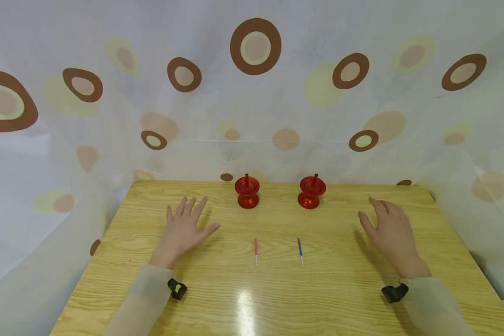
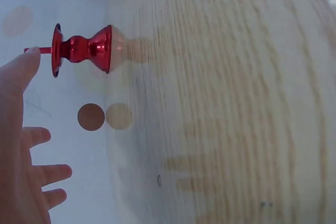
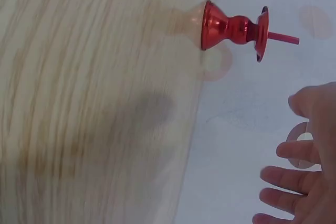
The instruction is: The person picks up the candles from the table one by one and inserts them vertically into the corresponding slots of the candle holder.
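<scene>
Head view: left hand (image 1: 182,234) and right hand (image 1: 394,234), fingers outstretched, flank 2 probable candles (image 1: 255,247) (image 1: 300,248).

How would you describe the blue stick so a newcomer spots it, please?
On the wooden table, find the right-hand red stand near the back. In front of it lies the blue stick, thin and white-tipped. Its colour sets it apart from the pink stick to its left.
</scene>
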`<control>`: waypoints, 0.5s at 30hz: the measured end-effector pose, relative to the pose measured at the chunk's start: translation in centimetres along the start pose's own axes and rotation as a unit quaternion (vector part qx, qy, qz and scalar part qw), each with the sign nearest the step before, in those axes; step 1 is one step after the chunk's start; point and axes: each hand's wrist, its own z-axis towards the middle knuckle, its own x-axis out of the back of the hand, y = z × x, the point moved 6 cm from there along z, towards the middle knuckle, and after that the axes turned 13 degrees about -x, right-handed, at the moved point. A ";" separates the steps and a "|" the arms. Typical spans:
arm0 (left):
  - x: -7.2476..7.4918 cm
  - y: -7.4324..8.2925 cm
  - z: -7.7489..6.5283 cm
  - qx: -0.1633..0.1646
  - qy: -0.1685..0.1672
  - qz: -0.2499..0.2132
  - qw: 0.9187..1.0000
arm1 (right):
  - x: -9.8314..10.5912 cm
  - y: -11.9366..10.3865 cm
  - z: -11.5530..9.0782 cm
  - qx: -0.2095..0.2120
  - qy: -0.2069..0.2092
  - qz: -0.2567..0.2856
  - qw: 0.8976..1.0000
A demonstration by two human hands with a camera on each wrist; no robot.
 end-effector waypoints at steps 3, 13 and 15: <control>-0.3 0.0 0.2 0.008 0.010 -0.026 1.000 | 0.1 -0.5 -0.1 -0.007 -0.006 0.025 1.000; -0.3 0.5 1.1 0.006 0.084 -0.132 0.988 | -0.6 -3.0 -0.1 -0.029 -0.069 0.082 0.994; -0.4 0.6 1.3 0.004 0.092 -0.150 0.984 | -0.8 -3.9 0.0 -0.023 -0.071 0.087 0.993</control>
